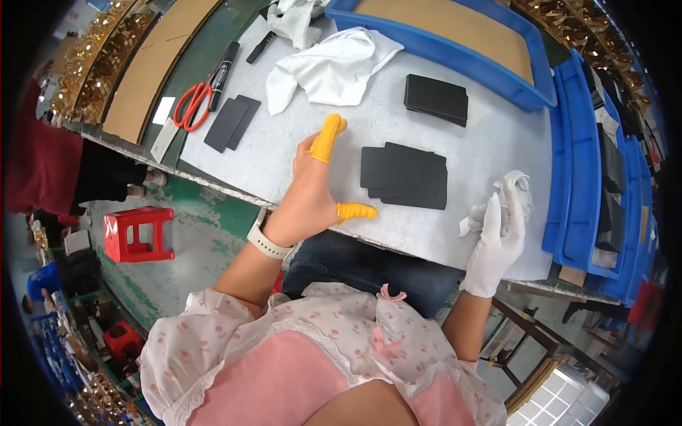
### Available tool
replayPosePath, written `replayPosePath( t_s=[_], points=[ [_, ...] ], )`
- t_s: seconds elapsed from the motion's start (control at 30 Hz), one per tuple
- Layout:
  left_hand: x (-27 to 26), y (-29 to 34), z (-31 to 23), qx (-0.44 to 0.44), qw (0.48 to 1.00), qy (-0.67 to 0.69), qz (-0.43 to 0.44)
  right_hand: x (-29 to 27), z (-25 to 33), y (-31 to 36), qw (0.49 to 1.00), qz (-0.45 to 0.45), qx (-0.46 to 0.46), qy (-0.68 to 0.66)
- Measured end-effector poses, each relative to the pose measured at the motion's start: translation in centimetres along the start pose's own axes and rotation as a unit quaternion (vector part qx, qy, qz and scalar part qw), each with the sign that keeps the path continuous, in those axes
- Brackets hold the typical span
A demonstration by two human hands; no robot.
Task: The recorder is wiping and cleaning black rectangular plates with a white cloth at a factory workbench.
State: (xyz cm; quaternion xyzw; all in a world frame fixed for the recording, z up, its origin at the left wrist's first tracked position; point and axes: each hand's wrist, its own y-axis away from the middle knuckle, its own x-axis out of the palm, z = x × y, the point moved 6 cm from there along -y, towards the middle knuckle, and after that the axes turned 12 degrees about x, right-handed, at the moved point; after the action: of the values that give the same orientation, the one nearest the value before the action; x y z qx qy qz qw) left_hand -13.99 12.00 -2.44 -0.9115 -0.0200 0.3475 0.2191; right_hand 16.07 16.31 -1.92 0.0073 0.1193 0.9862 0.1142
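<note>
Left hand (pixel 310 190) gapes empty; outstretched right hand (pixel 494 247) part-hides white cloth (pixel 523 190), grip unclear.

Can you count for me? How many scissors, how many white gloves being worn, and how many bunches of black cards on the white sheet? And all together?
Scissors: 1
White glove: 1
Card bunches: 3
Total: 5

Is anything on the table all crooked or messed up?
A little: the black cards right of the left hand are askew, their edges sticking out unevenly, unlike the neater stack farther back. I see nothing spilled.
</note>
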Motion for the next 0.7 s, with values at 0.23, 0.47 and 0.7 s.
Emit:
replayPosePath(
  t_s=[0.23,0.47,0.7],
  points=[
    [1.6,-1.5,-0.1,0.013,0.997,-0.033,0.07,0.4,0.4,-0.2,0.999,-0.001,-0.001,0.033],
    [2.7,-3.2,-0.7,-0.009,0.995,-0.029,0.09,0.0,0.3,-0.9,0.998,-0.005,-0.022,0.066],
    [3.1,-4.4,-2.0,0.031,0.99,-0.037,0.133,0.1,-0.2,-0.9,1.0,0.015,-0.018,0.013]
  ],
)
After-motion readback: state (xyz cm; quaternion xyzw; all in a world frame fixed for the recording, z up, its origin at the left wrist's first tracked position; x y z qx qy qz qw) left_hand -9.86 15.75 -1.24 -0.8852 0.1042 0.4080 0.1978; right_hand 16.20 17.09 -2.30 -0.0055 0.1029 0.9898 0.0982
